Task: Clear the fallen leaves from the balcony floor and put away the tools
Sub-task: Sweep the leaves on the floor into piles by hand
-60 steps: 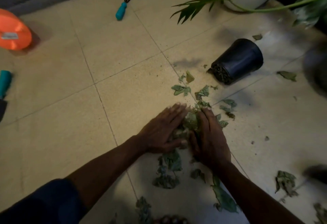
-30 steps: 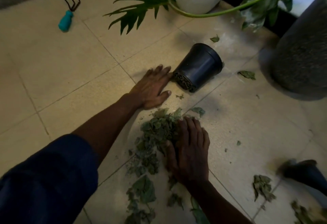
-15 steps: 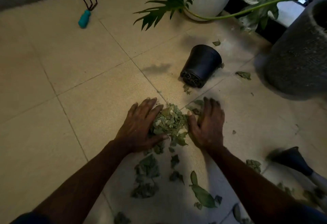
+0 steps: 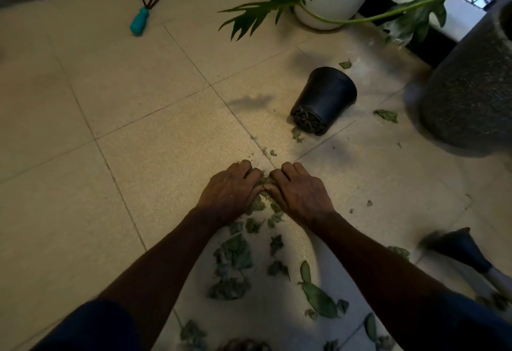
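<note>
Lower centre: loose leaves (image 4: 232,264) scattered on floor (image 4: 138,156) between your forearms (next handful, likely). Centre: your left hand (image 4: 230,192) and right hand (image 4: 299,195) curled inward, knuckles almost meeting, clump of leaves (image 4: 266,181) squeezed between them. Advice: press palms together under clump, lift slowly, so crumbs don't spill. Right of centre, beyond: black pot (image 4: 324,101) on its side, few leaves beside it. Upper left: hand rake (image 4: 142,15) lying well apart, not yet put away.

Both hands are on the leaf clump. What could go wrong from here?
1. The left hand and right hand grip a small leaf clump; bits may spill on lifting.
2. Loose leaves by the forearms could get scattered.
3. The black pot lies tipped nearby; a bump might roll it.
</note>
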`<state>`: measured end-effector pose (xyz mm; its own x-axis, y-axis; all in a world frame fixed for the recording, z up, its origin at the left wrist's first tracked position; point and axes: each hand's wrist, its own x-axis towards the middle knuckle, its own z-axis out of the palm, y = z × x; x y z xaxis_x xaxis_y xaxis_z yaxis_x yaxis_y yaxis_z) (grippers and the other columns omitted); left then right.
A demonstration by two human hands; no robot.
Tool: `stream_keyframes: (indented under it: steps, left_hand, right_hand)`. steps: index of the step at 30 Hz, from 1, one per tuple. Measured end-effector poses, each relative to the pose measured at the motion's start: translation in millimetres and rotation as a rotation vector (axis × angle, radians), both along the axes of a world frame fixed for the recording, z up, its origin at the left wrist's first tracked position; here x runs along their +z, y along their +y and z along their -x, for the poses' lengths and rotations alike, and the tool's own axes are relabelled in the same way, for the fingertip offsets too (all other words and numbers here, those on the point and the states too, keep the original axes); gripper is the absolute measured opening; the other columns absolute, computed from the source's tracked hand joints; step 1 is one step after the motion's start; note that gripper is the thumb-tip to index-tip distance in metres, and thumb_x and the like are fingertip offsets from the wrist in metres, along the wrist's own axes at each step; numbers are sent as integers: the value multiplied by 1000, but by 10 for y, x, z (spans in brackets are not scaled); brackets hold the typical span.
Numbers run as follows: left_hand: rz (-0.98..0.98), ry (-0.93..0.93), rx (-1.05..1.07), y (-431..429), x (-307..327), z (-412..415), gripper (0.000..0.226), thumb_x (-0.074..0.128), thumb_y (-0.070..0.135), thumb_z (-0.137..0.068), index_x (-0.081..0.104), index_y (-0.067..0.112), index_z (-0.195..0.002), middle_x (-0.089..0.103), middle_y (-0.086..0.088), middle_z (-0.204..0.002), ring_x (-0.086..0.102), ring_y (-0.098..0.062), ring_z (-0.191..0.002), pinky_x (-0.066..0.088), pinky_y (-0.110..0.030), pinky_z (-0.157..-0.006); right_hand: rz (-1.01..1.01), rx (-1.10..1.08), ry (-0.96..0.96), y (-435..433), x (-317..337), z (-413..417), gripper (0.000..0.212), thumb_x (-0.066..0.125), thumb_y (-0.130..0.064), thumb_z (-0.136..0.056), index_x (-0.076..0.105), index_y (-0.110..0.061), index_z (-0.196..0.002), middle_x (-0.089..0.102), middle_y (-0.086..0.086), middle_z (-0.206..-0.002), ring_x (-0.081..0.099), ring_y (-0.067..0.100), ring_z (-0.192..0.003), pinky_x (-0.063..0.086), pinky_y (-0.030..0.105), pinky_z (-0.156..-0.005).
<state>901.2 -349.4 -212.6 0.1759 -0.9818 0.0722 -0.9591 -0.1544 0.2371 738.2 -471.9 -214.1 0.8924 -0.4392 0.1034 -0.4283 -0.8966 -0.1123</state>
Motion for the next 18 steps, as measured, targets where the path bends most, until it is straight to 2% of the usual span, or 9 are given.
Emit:
stream_keyframes:
  steps: [3, 5, 7, 10, 12, 14, 16, 17, 18]
  left_hand:
    - [80, 5, 24, 20, -77, 15, 34, 39, 40, -104, 62, 15, -102, 59, -6, -94, 59, -25, -81, 41, -34, -64]
    - [140, 58, 79, 9, -109, 6, 31, 44, 37, -106, 62, 14, -96, 58, -5, -87, 58, -24, -76, 42, -34, -64]
    - [141, 190, 205, -16, -73, 33, 26, 46, 35, -109, 60, 17, -95, 50, 1, -86, 50, -18, -78, 40, -31, -71]
    - [312, 415, 401, -10, 68, 165, 28, 47, 32, -110, 47, 24, -83, 44, 5, -79, 43, -14, -71, 28, -28, -67]
    - [465, 650, 534, 82, 238, 327, 35, 46, 36, -109, 46, 24, -76, 45, 7, -71, 44, -11, -65, 33, -30, -62]
    - [518, 982, 701, 177, 508, 544, 44, 45, 42, -109, 44, 26, -68, 42, 12, -62, 40, -6, -59, 36, -27, -58]
    - [545, 1316, 910, 295, 773, 741, 50, 47, 42, -110, 43, 24, -64, 42, 11, -56, 40, -5, -53, 37, -21, -54]
    - [560, 1477, 1029, 358, 910, 813, 49, 50, 44, -108, 50, 18, -67, 52, 7, -58, 49, -7, -54, 45, -18, -56]
    - [574, 1657, 1115, 378, 1023, 856, 48, 54, 49, -105, 60, 11, -77, 67, 0, -70, 64, -11, -65, 56, -21, -68]
  right_hand:
    - [-39, -53, -86, 86, -33, -3, 58, 16, -57, -108, 59, -19, -106, 60, 3, -93, 56, 21, -76, 40, 30, -58]
    - [-110, -94, -157, 92, -16, -26, 60, 16, -56, -109, 61, -19, -99, 60, 2, -85, 55, 19, -70, 45, 31, -58]
    - [-297, -181, -306, 90, 39, -60, 49, 30, -52, -110, 61, -20, -87, 58, -2, -76, 51, 16, -64, 47, 34, -58]
    - [-787, -428, -634, 134, 220, -114, 43, 54, -38, -107, 65, -12, -75, 63, 6, -67, 57, 20, -59, 49, 34, -55]
    - [-1190, -637, -821, 258, 414, -157, 38, 59, -31, -105, 70, -6, -78, 69, 13, -75, 61, 24, -66, 55, 33, -61]
    - [-1554, -772, -903, 414, 629, -173, 30, 61, -29, -104, 74, -6, -89, 73, 13, -85, 68, 24, -77, 58, 32, -70]
    - [-1849, -808, -907, 646, 861, -158, 30, 60, -32, -102, 69, -4, -94, 72, 11, -80, 69, 22, -72, 58, 27, -63]
    - [-1945, -813, -902, 780, 977, -145, 28, 58, -31, -100, 67, -5, -93, 71, 8, -75, 68, 18, -66, 56, 23, -57]
    - [-2005, -790, -913, 898, 1102, -155, 25, 59, -30, -94, 67, -7, -94, 70, 6, -74, 69, 16, -64, 55, 22, -55]
